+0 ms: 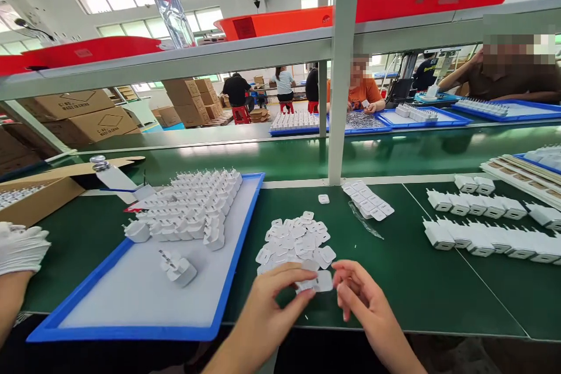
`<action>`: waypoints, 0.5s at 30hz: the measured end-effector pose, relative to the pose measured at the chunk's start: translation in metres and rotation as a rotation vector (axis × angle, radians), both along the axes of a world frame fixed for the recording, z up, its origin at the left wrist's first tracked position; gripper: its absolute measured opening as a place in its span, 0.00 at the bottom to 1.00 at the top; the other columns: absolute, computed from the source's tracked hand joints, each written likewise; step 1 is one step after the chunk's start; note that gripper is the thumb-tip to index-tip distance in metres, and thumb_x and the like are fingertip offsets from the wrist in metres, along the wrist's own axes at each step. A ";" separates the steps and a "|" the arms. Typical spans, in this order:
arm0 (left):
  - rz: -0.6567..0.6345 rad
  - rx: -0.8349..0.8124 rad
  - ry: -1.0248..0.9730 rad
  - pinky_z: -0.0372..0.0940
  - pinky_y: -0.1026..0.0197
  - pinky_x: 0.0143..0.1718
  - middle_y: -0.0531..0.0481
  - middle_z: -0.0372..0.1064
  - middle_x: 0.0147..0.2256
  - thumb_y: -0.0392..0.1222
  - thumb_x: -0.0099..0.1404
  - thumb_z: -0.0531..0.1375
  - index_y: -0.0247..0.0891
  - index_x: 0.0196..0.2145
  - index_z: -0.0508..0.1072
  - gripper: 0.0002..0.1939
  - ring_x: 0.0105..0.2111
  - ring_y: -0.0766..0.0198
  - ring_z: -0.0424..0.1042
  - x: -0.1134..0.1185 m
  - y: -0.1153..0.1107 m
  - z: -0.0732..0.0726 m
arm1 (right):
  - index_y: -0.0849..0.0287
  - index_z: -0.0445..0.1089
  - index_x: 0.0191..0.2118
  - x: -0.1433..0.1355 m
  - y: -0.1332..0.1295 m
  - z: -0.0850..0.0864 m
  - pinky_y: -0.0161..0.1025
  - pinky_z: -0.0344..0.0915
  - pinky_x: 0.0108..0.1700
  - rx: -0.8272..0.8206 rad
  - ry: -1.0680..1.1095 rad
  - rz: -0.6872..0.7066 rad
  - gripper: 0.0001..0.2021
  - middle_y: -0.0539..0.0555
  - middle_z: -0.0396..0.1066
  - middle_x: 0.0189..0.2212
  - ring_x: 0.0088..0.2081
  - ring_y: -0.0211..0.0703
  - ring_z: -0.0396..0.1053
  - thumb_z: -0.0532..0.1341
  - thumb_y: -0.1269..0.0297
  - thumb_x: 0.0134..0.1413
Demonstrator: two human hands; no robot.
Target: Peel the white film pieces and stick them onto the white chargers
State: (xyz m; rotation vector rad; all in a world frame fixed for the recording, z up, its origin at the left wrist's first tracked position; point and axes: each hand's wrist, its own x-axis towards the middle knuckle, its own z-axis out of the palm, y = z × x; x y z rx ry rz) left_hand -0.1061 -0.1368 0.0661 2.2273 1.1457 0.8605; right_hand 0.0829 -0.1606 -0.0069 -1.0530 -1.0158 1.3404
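Observation:
Between the thumb and fingers of my left hand (280,295) is a small white plastic cover plate (324,281), held just above the front of the green table. My right hand (363,301) is close to the plate's right edge, its fingers loosely bent and apart, with nothing visible in them. Directly behind my hands lies a loose pile of similar white plates (295,239). To the left, a blue-rimmed tray (144,304) bears rows of white plug adapters (188,204). One adapter (177,269) lies apart from those rows.
White adapters (491,236) stand in rows at the right. Neatly laid plates (368,200) and a single plate (323,199) lie behind the pile. A shelf post (342,82) rises at the table's back. Another person's gloved hand (20,248) is at far left, near a cardboard box (48,201).

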 end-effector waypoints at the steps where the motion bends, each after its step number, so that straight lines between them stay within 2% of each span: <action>1: -0.014 -0.048 -0.045 0.71 0.64 0.43 0.52 0.77 0.41 0.37 0.64 0.61 0.45 0.42 0.77 0.09 0.40 0.64 0.76 0.013 0.003 -0.009 | 0.55 0.69 0.49 -0.002 0.006 0.003 0.34 0.64 0.25 0.011 0.002 -0.004 0.20 0.53 0.67 0.36 0.27 0.38 0.64 0.63 0.50 0.55; 2: -0.032 -0.078 -0.069 0.70 0.63 0.44 0.51 0.77 0.41 0.36 0.64 0.60 0.44 0.41 0.76 0.08 0.40 0.63 0.75 0.025 0.008 -0.017 | 0.55 0.70 0.50 -0.003 0.013 0.004 0.34 0.64 0.25 0.027 -0.003 -0.021 0.20 0.54 0.68 0.37 0.27 0.38 0.64 0.62 0.49 0.55; 5: -0.008 -0.057 -0.062 0.69 0.59 0.42 0.50 0.75 0.38 0.32 0.64 0.58 0.40 0.36 0.73 0.06 0.39 0.61 0.74 0.052 0.025 -0.038 | 0.59 0.75 0.39 0.000 0.037 0.006 0.36 0.65 0.27 0.093 -0.091 -0.089 0.16 0.56 0.71 0.35 0.30 0.43 0.67 0.61 0.51 0.56; 8: 0.086 0.118 0.013 0.69 0.59 0.36 0.49 0.74 0.34 0.30 0.65 0.52 0.38 0.34 0.70 0.08 0.34 0.60 0.74 0.064 0.041 -0.054 | 0.59 0.76 0.35 0.008 0.055 0.006 0.41 0.69 0.42 0.181 -0.269 -0.130 0.12 0.57 0.73 0.37 0.41 0.49 0.71 0.58 0.57 0.58; 10: 0.146 0.330 0.068 0.68 0.58 0.34 0.47 0.75 0.34 0.29 0.67 0.49 0.37 0.38 0.70 0.11 0.33 0.59 0.74 0.063 0.050 -0.061 | 0.58 0.76 0.39 0.013 0.061 0.010 0.42 0.67 0.49 0.215 -0.408 -0.095 0.11 0.57 0.73 0.42 0.45 0.48 0.70 0.56 0.63 0.59; 13: 0.236 0.646 0.186 0.67 0.57 0.36 0.44 0.76 0.34 0.26 0.67 0.46 0.34 0.46 0.68 0.16 0.33 0.58 0.75 0.051 0.059 -0.066 | 0.58 0.73 0.47 0.020 0.076 0.024 0.41 0.68 0.48 0.198 -0.710 -0.011 0.13 0.57 0.71 0.49 0.46 0.46 0.70 0.55 0.69 0.59; 15: 0.247 0.729 0.313 0.66 0.56 0.39 0.44 0.76 0.34 0.23 0.64 0.46 0.32 0.49 0.67 0.20 0.34 0.58 0.75 0.041 0.061 -0.068 | 0.59 0.72 0.48 0.026 0.097 0.035 0.41 0.68 0.47 0.178 -0.901 0.029 0.13 0.58 0.71 0.48 0.44 0.45 0.71 0.57 0.71 0.58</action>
